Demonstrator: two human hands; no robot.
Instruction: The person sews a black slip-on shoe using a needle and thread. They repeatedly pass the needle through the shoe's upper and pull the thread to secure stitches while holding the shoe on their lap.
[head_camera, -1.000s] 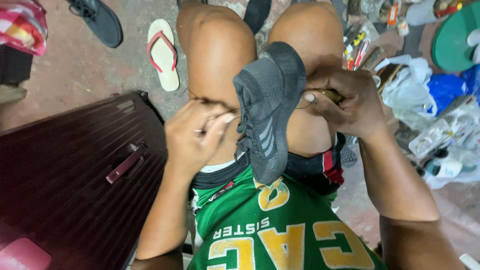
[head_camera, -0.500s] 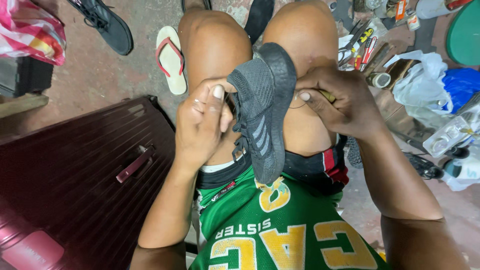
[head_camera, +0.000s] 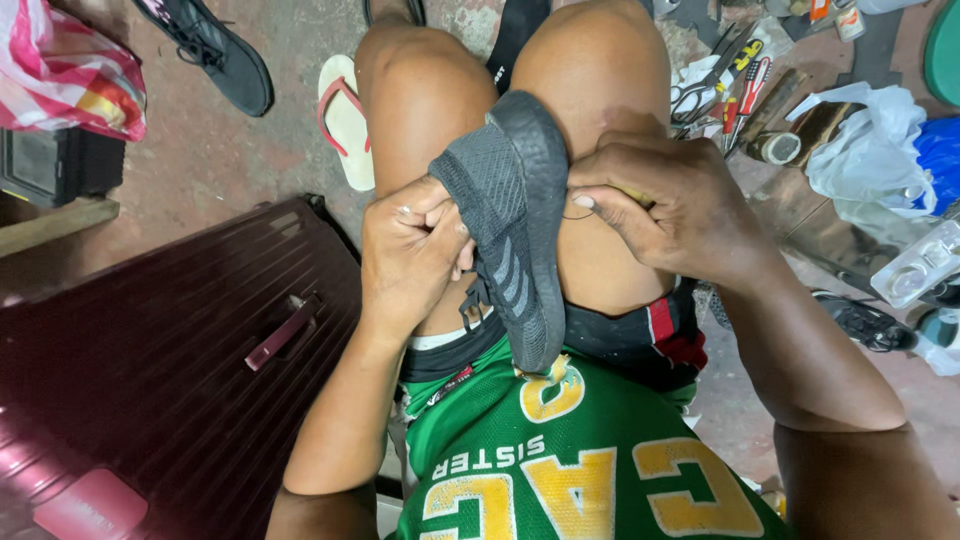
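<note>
Shoe (head_camera: 510, 230) on edge over thighs — left hand (head_camera: 410, 250) fingers clamped on upper, right hand (head_camera: 670, 205) fingers pinched together at sole edge.

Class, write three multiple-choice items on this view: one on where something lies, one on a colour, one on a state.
1. Where does the dark red suitcase lie?
A. on the person's left
B. on their lap
C. on their right

2. What colour is the flip-flop's strap?
A. blue
B. red
C. yellow

3. How is the grey sneaker held?
A. by neither hand
B. by one hand only
C. by both hands

Answers: 1 A, it fills the floor beside the left arm. 2 B, a red strap crosses the pale sole. 3 C, the left hand grips its upper and the right hand pinches its sole edge.
</note>
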